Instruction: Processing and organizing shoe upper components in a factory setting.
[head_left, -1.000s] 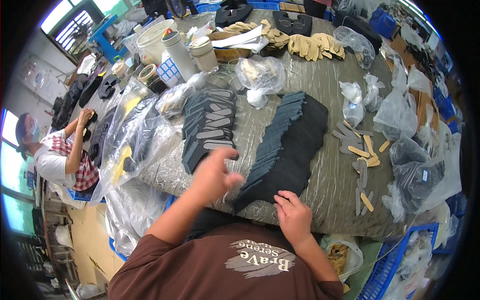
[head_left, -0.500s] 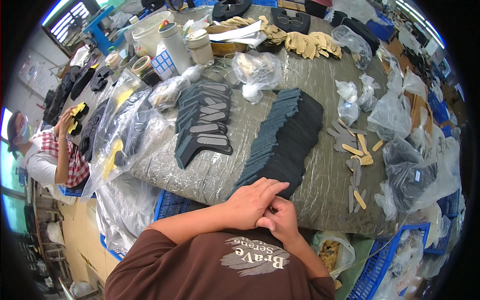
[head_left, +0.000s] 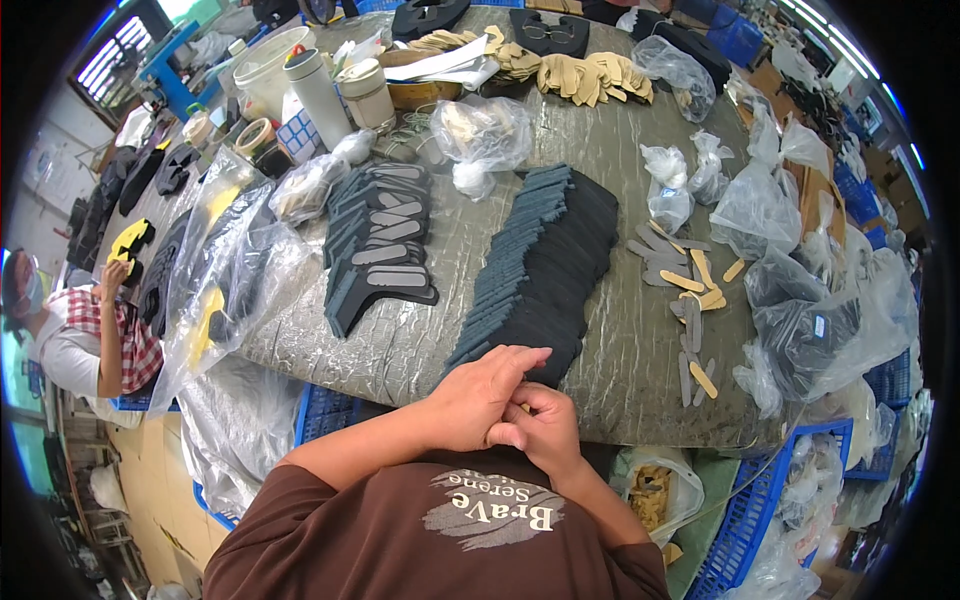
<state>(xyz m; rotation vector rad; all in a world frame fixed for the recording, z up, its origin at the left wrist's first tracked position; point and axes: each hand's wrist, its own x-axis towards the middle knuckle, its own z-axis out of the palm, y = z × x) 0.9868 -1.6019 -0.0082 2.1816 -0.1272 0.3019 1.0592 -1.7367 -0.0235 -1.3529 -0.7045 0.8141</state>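
Note:
My hands meet at the table's front edge, by the near end of a long slanted row of dark foam-like pieces [head_left: 545,270] with blue-grey edges. Above and across the other lies my left hand [head_left: 480,395], its fingers stretched to the right. My right hand [head_left: 545,428] is tucked against it with fingers curled and thumb pointing left; whatever its fingers close on is hidden. Further left lies a shorter row of similar dark pieces [head_left: 345,255], with grey oval strips [head_left: 393,252] on them. Loose grey and tan strips [head_left: 688,300] are scattered to the right.
Clear plastic bags [head_left: 810,310] crowd the right side, above a blue crate [head_left: 770,510]. Bundles of tan pieces [head_left: 595,78], a grey bottle [head_left: 318,95] and a lidded cup [head_left: 367,93] stand at the back. At left, a co-worker [head_left: 95,340] holds a yellow-and-black piece [head_left: 130,245].
The view has shifted, so the table's contents appear further left. My hands stay together in nearly the same pose. The co-worker's yellow-and-black piece is lower and turned differently.

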